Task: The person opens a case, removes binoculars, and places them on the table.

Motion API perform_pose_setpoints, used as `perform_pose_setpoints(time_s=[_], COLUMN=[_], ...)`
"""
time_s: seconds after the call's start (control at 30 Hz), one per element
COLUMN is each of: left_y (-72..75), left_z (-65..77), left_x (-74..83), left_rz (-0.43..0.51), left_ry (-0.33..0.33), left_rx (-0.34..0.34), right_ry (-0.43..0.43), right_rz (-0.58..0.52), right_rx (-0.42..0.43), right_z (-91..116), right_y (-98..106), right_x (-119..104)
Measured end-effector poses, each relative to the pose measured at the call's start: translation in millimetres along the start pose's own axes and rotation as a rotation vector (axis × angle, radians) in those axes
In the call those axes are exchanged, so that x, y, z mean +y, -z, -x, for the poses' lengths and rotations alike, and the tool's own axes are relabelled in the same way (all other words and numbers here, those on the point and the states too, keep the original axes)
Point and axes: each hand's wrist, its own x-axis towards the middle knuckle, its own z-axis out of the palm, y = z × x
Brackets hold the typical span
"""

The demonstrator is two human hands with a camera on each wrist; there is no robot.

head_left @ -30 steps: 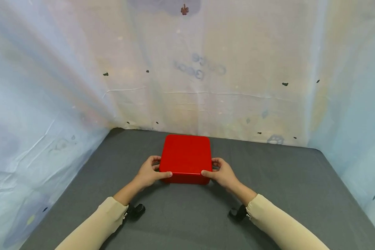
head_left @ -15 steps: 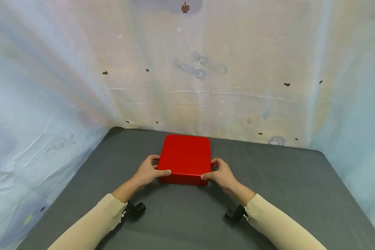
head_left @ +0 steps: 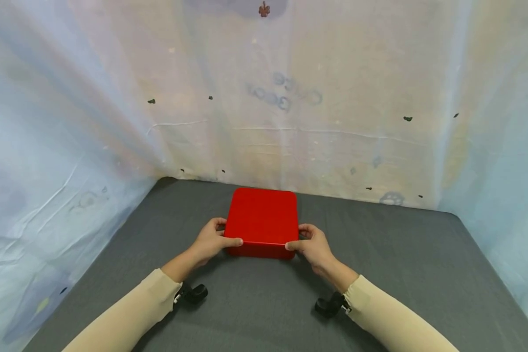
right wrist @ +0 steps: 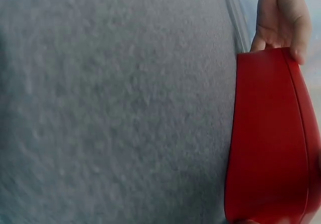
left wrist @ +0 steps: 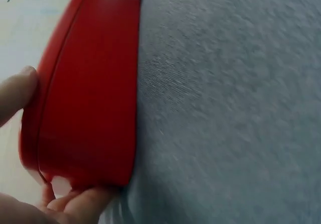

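A red rectangular box (head_left: pixel 261 215) with rounded corners lies on the grey tabletop. A thin seam runs along its front wall below the top, seen in both wrist views. My left hand (head_left: pixel 210 243) grips the near left corner, thumb on the front upper edge and fingers along the left side. At the near right corner my right hand (head_left: pixel 313 248) holds on the same way. In the left wrist view the left thumb (left wrist: pixel 19 92) presses against the box's lid edge. The right wrist view shows the left hand (right wrist: pixel 283 20) at the far end of the box front (right wrist: pixel 266 138).
The grey cloth-covered table (head_left: pixel 264 308) spreads around the box, with bare surface on both sides. A pale printed curtain (head_left: pixel 334 73) hangs behind and along the sides. Black wrist mounts (head_left: pixel 193 295) sit under both cream sleeves (head_left: pixel 132 310).
The head view has shifted slightly. Both hands keep the same grip on the red box, which stays in nearly the same place.
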Motion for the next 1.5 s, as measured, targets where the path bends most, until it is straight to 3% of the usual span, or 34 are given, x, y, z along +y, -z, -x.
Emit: perform_pose_setpoints(time_s=[0.47,1.07,1.33,1.5], left_y=[-4.0,-0.3,2.6,5.0], left_z=[-8.1,-17.9,-18.4,-15.0], left_x=[6.7,5.6,-0.6,-2.2], left_rz=[0.0,-0.015,-0.053,-0.076], left_ry=[0.049,0.056,0.069,0.037], left_rx=[0.039,0.023,0.016,-0.023], right_ry=[-0.029,-0.016,-0.016,0.019], right_rz=[-0.053,-0.037,0.039,0.205], right_rx=[0.015,0.002,-0.032,-0.053], right_z=[-1.7,-10.6,-11.7,-8.1], right_y=[-1.6,0.0,1.2,4.2], right_x=[-6.5,-8.8,-6.4,-5.4])
